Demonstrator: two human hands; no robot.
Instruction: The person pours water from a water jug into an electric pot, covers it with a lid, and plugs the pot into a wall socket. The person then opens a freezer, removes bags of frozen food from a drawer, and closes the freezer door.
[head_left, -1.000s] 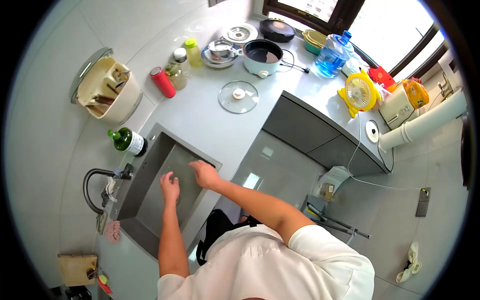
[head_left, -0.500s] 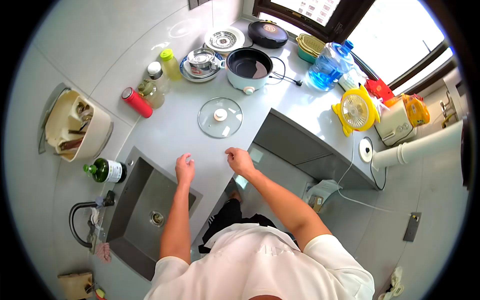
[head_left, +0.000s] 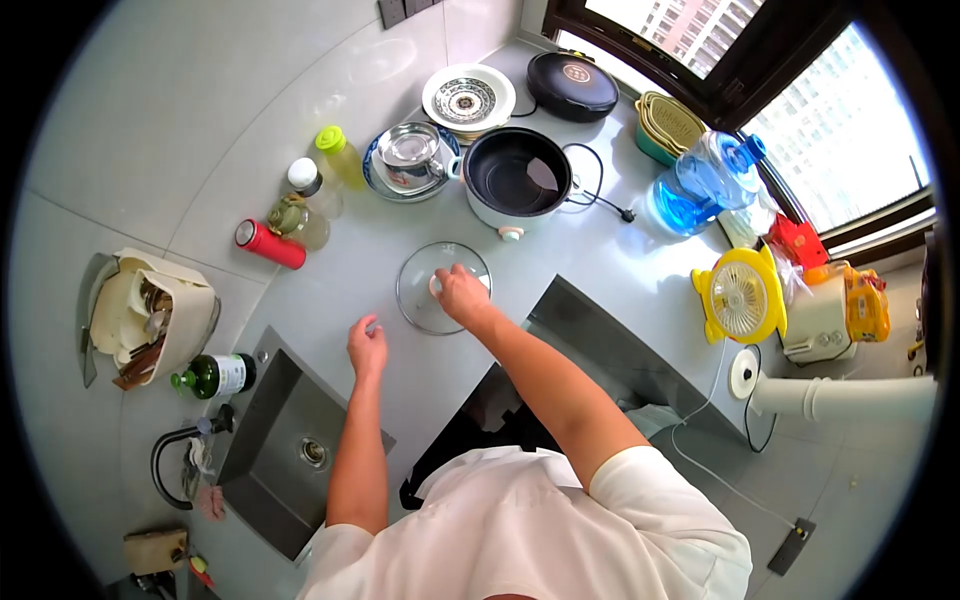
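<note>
A round glass lid (head_left: pixel 419 317) with a pale knob lies flat on the grey counter. My right hand (head_left: pixel 463 296) is over it, its fingers closed around the knob and partly hiding it. To the lower left of the lid my left hand (head_left: pixel 368 347) hovers by the counter with nothing in it, thumb and fingers apart. Beyond the lid stands an uncovered electric pot (head_left: pixel 515 172) with a black inside and a light outer wall. Its cord and plug (head_left: pixel 627 215) trail off to the right.
Left of my arm is a sink (head_left: pixel 285 480). Along the wall stand a red flask (head_left: pixel 270 244), several bottles and stacked dishes (head_left: pixel 468 97). A blue water jug (head_left: pixel 705 185) and a yellow fan (head_left: pixel 740 297) are on the right, and a green bottle (head_left: pixel 215 376) sits by the sink.
My right hand has moved forward from the counter's edge onto the lid's knob and closed on it. My left hand stays near the same spot. The view has shifted slightly.
</note>
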